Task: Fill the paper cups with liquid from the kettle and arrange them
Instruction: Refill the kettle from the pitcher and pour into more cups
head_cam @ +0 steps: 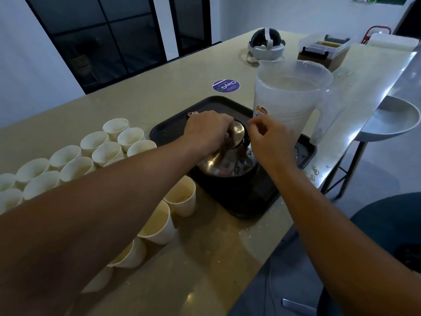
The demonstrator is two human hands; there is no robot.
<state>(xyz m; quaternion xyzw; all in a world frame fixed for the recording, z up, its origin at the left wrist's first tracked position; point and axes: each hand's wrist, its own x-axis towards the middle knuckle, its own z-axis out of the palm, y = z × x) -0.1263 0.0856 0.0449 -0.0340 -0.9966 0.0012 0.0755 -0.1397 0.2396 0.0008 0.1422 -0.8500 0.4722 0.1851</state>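
The step in hand looks like a refill or a check of the kettle point(225, 165), not pouring: it sits upright on the black tray point(250, 201) with its lid point(237, 133) tipped up. The left hand point(206, 131) lies over the lid, fingers curled down round its near edge or knob (the exact grip is hidden under the knuckles), so it appears to be holding the lid. The right hand point(268, 137) hovers just right of the lid, fingers loosely curled with thumb and forefinger close together near the dark handle hinge; whether they pinch anything I cannot tell.

Just beyond the right fingers stands a large clear pitcher point(289, 99) holding pale liquid, likely the source. Left of the left fingers is a cluster of paper cups point(107, 147), and a nearer row of cups point(182, 195) runs toward the person under the left forearm; some show liquid.

The next move probably calls for seating or removing the lid cleanly, then taking the handle without knocking the nearest cup.
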